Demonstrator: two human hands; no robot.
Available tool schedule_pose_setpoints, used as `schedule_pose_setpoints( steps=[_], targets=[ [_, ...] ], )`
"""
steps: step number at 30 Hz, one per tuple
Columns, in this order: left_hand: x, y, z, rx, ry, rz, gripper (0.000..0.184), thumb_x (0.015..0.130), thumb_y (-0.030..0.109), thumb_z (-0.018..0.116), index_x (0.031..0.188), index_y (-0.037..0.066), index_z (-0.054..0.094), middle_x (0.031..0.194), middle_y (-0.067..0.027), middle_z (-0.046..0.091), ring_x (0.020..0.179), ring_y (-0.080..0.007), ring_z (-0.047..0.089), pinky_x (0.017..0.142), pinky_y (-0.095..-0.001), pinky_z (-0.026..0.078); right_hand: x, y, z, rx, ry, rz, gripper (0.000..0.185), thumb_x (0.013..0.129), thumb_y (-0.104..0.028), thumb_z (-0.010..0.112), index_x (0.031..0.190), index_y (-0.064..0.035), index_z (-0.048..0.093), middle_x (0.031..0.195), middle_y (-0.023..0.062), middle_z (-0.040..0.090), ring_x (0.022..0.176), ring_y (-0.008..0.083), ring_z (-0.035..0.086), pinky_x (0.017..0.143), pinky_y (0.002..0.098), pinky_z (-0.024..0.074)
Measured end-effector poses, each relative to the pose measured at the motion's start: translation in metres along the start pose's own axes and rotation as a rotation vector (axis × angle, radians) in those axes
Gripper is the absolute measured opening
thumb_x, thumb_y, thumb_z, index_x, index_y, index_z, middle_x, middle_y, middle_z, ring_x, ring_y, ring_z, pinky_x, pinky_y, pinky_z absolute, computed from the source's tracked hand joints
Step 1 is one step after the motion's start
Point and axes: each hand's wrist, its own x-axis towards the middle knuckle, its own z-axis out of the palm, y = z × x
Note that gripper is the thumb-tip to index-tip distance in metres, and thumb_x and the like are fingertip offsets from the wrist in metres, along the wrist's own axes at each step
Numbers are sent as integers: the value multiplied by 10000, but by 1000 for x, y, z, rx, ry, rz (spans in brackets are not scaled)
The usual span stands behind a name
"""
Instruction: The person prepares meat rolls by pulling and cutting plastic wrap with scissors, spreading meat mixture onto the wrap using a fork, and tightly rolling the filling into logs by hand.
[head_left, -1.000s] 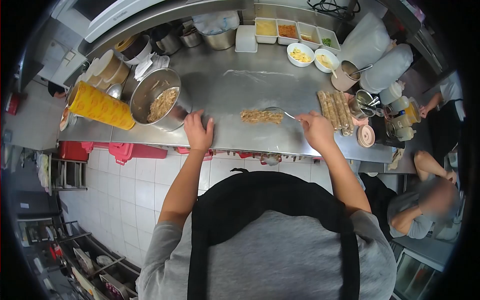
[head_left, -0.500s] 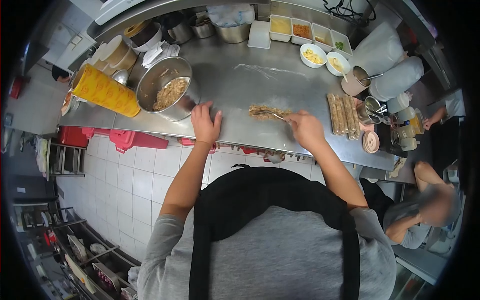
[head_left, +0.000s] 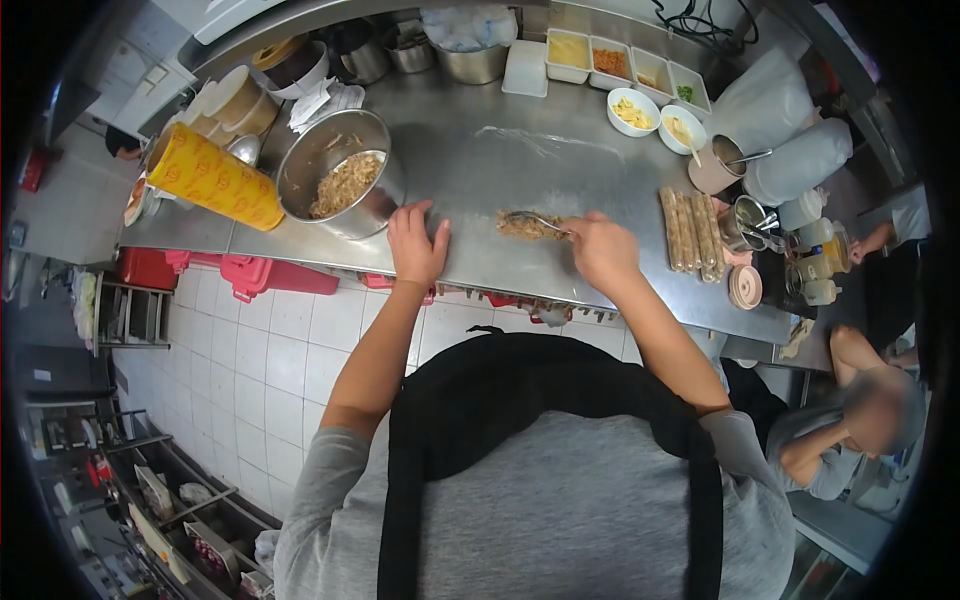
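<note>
The right hand (head_left: pixel 606 257), fingers round a fork (head_left: pixel 549 222), has pushed the mixture (head_left: pixel 515 231) tighter; left of that mixture, the left hand (head_left: pixel 418 246) rests empty, fingers spread.

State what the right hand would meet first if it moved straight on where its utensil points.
The right hand would probably meet the mixture first; its utensil lies over it, though the hand's height is unclear.

Both arms (head_left: pixel 372 357) reach forward; the left hand (head_left: pixel 418 243) lies flat, thumb apart, the right hand (head_left: pixel 605 254) curled.
</note>
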Motion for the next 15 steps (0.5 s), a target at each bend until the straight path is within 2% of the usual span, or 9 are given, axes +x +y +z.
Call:
schedule_pose_setpoints(
  steps=[8,11,15],
  targets=[
    [1,1,-2,2,-33,-26,411,825,239,662,1162,32,550,1161,-171,536,1130,-369,450,976,-463,351,9,8,2,-79,136,-101,220,821,-90,585,957,-195,721,929,103,624,786,328,638,676,434,508],
    [1,-1,0,3,-39,-36,419,824,246,661,1168,36,549,1173,-162,530,1147,-364,443,979,-466,347,4,18,-18,-44,72,-40,286,787,-86,552,995,-194,717,991,139,627,787,346,653,693,457,518],
    [1,4,-1,3,-34,-26,403,836,242,654,1164,31,553,1157,-165,539,1120,-368,454,981,-459,348,-16,20,-34,3,-1,-16,258,808,-97,549,983,-188,716,917,152,639,771,354,648,684,467,511]
  ],
)
